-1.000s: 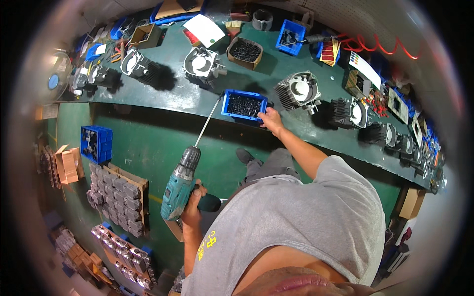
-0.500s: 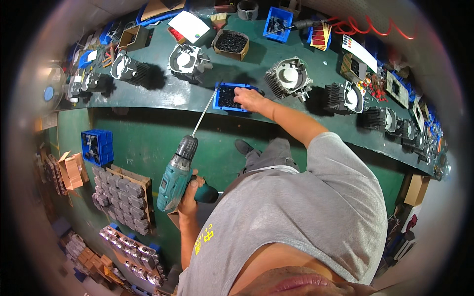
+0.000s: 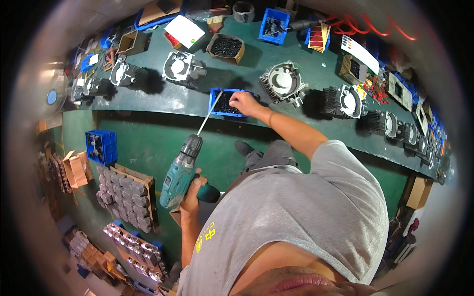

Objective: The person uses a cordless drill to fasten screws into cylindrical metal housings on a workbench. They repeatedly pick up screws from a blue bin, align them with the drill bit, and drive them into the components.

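My left hand (image 3: 191, 195) is wrapped round the grip of a teal and black cordless drill (image 3: 178, 178). Its long thin bit (image 3: 209, 113) points up and away, with the tip over the left part of a blue bin (image 3: 228, 115). Small black screws (image 3: 223, 105) fill that bin, which sits at the bench's near edge. Over the bin's right side is my right hand (image 3: 245, 104), its fingers closed in a pinch; whatever they hold is too small to make out. Finned engine cylinders stand either side, one to the right (image 3: 282, 84) and another to the left (image 3: 181, 69).
The green bench (image 3: 148, 101) carries more cylinders toward both ends. Behind the bin stand a cardboard box (image 3: 227, 47) of black parts and another blue bin (image 3: 274, 25). A red coiled hose (image 3: 375, 27) lies at the back. Stacked grey parts (image 3: 126, 197) are at lower left.
The right hand's fingers have drawn together and come up a little from among the screws. The drill bit's tip has shifted rightward over the bin. The whole view has moved slightly.
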Tool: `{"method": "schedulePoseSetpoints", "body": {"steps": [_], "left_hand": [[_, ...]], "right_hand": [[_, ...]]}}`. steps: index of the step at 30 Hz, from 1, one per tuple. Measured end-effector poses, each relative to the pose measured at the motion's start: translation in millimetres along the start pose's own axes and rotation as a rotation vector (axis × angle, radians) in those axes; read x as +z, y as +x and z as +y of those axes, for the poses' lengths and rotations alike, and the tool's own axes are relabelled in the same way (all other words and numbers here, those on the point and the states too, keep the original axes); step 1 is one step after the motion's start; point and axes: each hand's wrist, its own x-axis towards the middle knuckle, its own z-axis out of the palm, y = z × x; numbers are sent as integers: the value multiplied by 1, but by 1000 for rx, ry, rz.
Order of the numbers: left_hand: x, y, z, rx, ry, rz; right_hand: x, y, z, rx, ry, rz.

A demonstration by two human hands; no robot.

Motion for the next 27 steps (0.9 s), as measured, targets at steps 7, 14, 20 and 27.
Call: {"method": "schedulePoseSetpoints", "body": {"steps": [7,14,20,27], "left_hand": [[4,5,-4,-83,79,-14],[17,7,2,-100,138,-11],[19,5,2,-96,126,-25],[19,2,11,-93,121,-52]], "right_hand": [[-60,-54,-90,257,1246,1],[-89,-69,-118,143,1212,48],[-102,-76,-123,49,1129,33],[-116,-81,-127,-3,1058,-25]]}}
